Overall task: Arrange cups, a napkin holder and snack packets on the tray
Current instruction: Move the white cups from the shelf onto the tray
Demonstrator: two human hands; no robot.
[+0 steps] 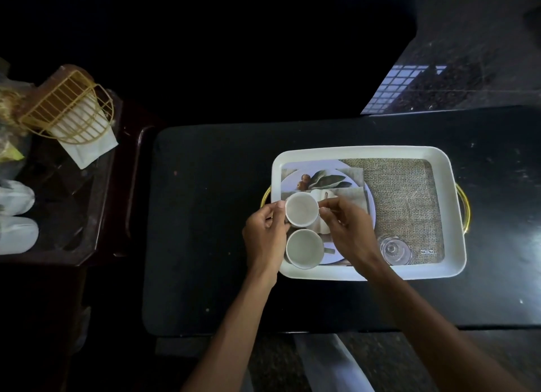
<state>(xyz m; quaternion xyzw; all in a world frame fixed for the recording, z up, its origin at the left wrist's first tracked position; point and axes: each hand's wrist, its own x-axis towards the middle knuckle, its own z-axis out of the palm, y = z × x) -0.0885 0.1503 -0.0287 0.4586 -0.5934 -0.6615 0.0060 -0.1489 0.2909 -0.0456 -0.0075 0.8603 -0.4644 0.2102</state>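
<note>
Cup placement on tray (363, 151).
One cup (301, 211) is pinched between fingers (278, 209) of left hand (265, 233) and right hand (347, 233) at the tray's left end, just beside a second cup (304, 248); napkin holder (68, 107), well left of the tray, is likely to be fetched next.

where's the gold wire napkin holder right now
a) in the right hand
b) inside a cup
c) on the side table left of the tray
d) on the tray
c: the napkin holder sits on the side table, apart from the tray, while the left hand and right hand both pinch the upper cup.
</note>
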